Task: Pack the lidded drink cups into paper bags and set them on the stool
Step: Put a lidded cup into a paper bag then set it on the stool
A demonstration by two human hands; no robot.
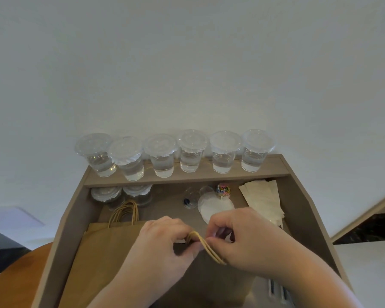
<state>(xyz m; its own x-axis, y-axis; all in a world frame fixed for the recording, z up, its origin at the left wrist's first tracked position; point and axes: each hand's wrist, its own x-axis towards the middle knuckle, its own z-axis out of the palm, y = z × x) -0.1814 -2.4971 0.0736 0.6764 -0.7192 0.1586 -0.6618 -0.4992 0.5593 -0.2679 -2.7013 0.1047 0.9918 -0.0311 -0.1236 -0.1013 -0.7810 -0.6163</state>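
Six lidded cups [190, 156] stand in a row on the ledge [209, 175], each part-filled w/ clear liquid. Two more lidded cups [108, 195] sit just below the ledge at its left end, contents too dark to tell. In front of the ledge a brown paper bag [102, 245] lies flat. Over it the left hand [162, 243] and right hand [242, 236] each pinch the twisted handle loops [206, 246] btwn thumb and fingers. Which bag those loops belong to is hidden under the wrists. Below the ledge's right half: a jar of coloured paper clips [223, 190], napkins [262, 196]. The stool [16, 276] is cut off by the frame, well left of the ledge.
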